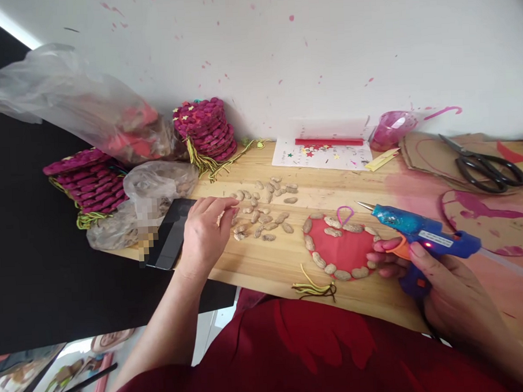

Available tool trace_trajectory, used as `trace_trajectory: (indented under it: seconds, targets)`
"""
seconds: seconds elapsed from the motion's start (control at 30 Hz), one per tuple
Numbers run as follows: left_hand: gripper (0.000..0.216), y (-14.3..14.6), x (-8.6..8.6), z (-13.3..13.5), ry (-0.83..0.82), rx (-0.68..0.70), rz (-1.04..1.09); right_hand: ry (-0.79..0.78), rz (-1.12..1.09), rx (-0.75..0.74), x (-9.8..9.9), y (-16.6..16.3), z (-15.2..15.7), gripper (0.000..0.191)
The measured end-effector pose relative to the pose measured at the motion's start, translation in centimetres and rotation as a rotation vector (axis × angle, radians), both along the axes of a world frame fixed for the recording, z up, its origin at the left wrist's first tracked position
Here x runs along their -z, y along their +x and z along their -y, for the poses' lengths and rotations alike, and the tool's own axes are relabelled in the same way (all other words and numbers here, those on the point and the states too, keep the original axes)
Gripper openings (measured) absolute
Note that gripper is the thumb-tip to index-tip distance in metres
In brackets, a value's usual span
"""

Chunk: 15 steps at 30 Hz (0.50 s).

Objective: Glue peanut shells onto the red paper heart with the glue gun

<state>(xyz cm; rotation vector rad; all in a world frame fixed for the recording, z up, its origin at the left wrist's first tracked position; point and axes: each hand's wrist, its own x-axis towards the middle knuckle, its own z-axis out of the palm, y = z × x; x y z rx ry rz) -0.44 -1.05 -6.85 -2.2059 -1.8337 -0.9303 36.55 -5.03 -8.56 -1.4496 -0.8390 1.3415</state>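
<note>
A red paper heart [344,247] lies on the wooden table [264,259], edged with peanut shells and topped by a pink loop. My right hand [438,281] is wrapped round a blue hot glue gun [419,231] at the heart's right edge, nozzle pointing left over the heart. My left hand [206,230] reaches into a scatter of loose peanuts [264,210], fingertips pinched together at a peanut. A bundle of yellow and dark threads [314,286] lies below the heart.
Stacks of magenta woven pieces [206,129] and plastic bags [88,111] crowd the left. A dark tablet [172,234] lies beside my left hand. Black scissors [485,166] rest on cardboard at the right, near a painted cardboard heart [492,220]. A star-sticker sheet [322,154] sits at the back.
</note>
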Motion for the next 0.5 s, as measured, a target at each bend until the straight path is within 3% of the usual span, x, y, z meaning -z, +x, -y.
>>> trace_trajectory:
  seconds: [0.27, 0.5]
  targets:
    - [0.027, 0.1, 0.9, -0.1, -0.081, 0.025, 0.003, -0.006, 0.014, -0.002, -0.3, -0.3, -0.1, 0.037]
    - [0.021, 0.0, 1.3, -0.6, -0.027, 0.032, 0.014, -0.054, -0.002, 0.042, -0.3, -0.2, -0.2, 0.041]
